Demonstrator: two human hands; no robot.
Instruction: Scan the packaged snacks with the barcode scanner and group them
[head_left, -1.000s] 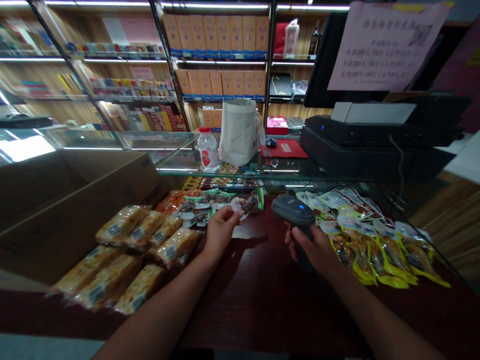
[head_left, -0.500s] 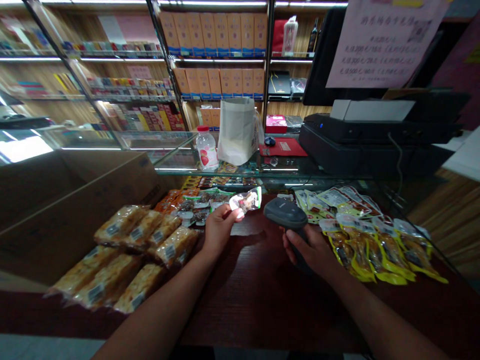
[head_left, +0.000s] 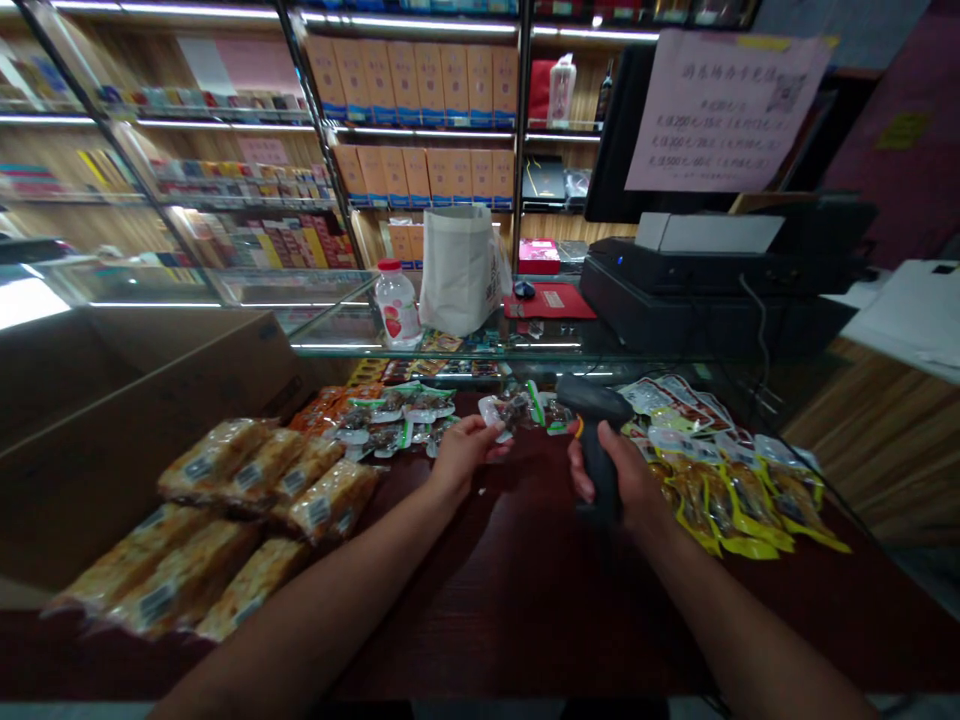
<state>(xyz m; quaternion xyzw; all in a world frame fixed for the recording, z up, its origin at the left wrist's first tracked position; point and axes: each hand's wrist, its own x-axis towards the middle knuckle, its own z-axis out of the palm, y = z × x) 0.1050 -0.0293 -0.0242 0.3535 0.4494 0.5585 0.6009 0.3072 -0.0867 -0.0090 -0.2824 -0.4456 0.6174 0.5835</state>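
Observation:
My left hand (head_left: 466,455) pinches the near end of a small clear snack packet (head_left: 513,408) with a green edge and dark contents. Just beyond it lies a similar packet (head_left: 555,412), partly behind the scanner. My right hand (head_left: 619,475) is wrapped round the handle of a dark barcode scanner (head_left: 596,400), its head turned to the left. Left of my left hand lie several green-edged packets (head_left: 397,410). Yellow-edged pouches (head_left: 724,490) of brown food are beside my right wrist.
Wrapped pastry blocks (head_left: 210,550) lie at the left before an open cardboard box (head_left: 150,410). A glass counter (head_left: 330,325) behind bears a red-capped bottle (head_left: 397,305), a white paper bag (head_left: 457,270) and a black cash register (head_left: 712,290). White pouches (head_left: 682,405) lie back right.
My left hand has moved the packet right and away from me, and the bright scanner light on it is gone. The scanner has shifted right and its head has turned. My view has shifted too.

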